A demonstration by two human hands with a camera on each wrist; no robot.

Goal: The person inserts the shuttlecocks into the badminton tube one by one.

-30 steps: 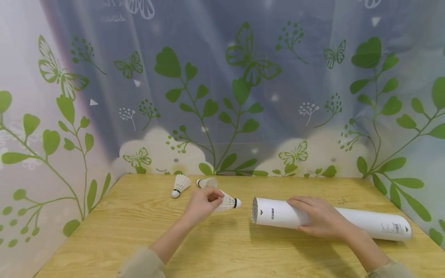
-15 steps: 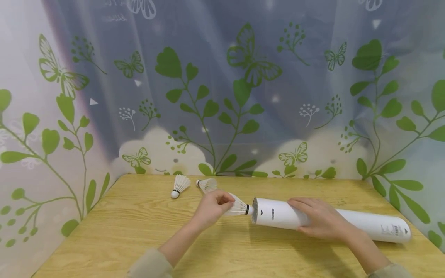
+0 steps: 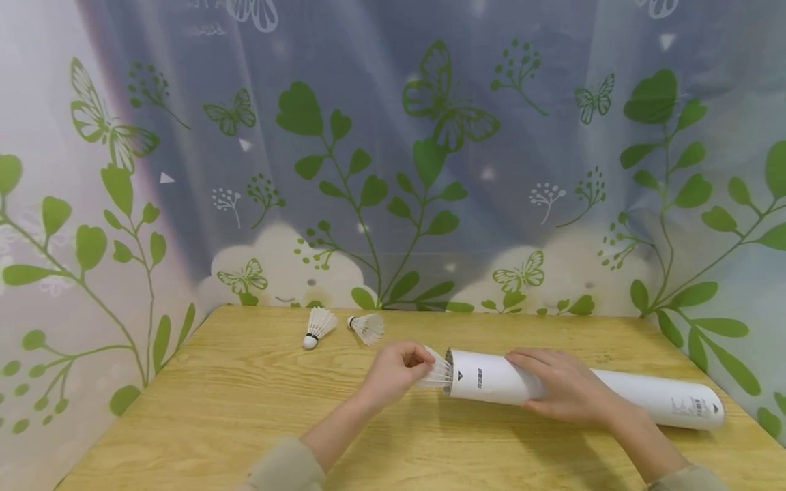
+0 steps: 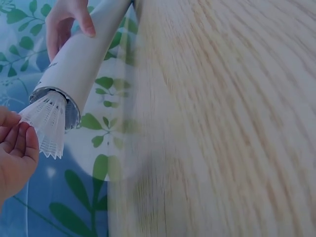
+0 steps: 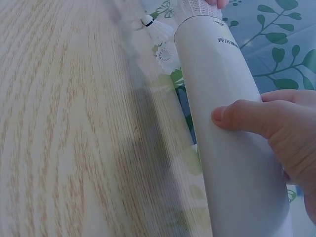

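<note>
A long white tube lies on its side on the wooden table, open mouth to the left. My right hand wraps over its middle; its thumb presses the tube in the right wrist view. My left hand pinches the feather skirt of a white shuttlecock, whose cork end is inside the tube mouth. The left wrist view shows the shuttlecock half inside the tube, fingers on its skirt.
Two more white shuttlecocks lie near the table's far left edge. A curtain printed with green leaves and butterflies hangs close behind and around the table.
My left hand has carried the shuttlecock rightward, cork first, from beside the tube into its mouth. The right hand and tube have stayed put.
</note>
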